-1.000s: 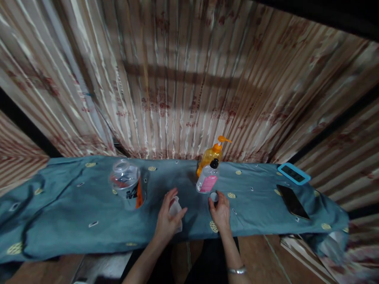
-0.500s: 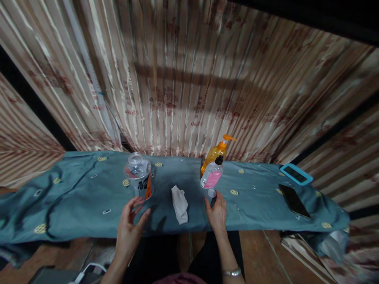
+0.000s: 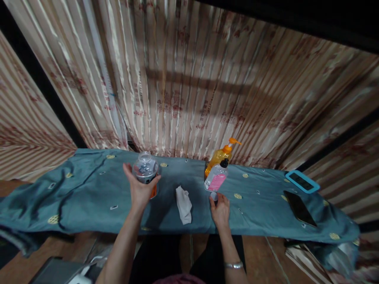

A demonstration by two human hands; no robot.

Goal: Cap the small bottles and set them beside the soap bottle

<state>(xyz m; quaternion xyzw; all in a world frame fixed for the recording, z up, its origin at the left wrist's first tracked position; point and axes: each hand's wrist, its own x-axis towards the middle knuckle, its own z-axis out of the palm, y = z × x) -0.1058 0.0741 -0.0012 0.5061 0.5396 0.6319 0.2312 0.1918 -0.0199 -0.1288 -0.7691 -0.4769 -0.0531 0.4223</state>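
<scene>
Around the near side of a clear plastic jar (image 3: 145, 167) is my left hand (image 3: 141, 191), its thumb over the jar's right front and its fingers spread along the left. A gap seems to show between those fingers and the jar wall; the jar stands upright without a lid. My right hand (image 3: 220, 209) pinches a small round white cap (image 3: 213, 196) at the tablecloth. Just behind it stands a clear bottle (image 3: 217, 177) with a pink label and black top. Between my hands lies a crumpled white cloth (image 3: 184, 206).
An amber pump bottle (image 3: 217, 158) with an orange head stands behind the clear bottle. At the right lie a blue-framed digital clock (image 3: 302, 182) and a dark phone (image 3: 299, 208). The green patterned tablecloth (image 3: 97, 193) covers the narrow table, and a striped curtain (image 3: 183, 98) hangs behind.
My left hand has moved forward from in front of the jar to around it, fingers spreading. My right hand has closed in on the white cap. The view has shifted slightly.
</scene>
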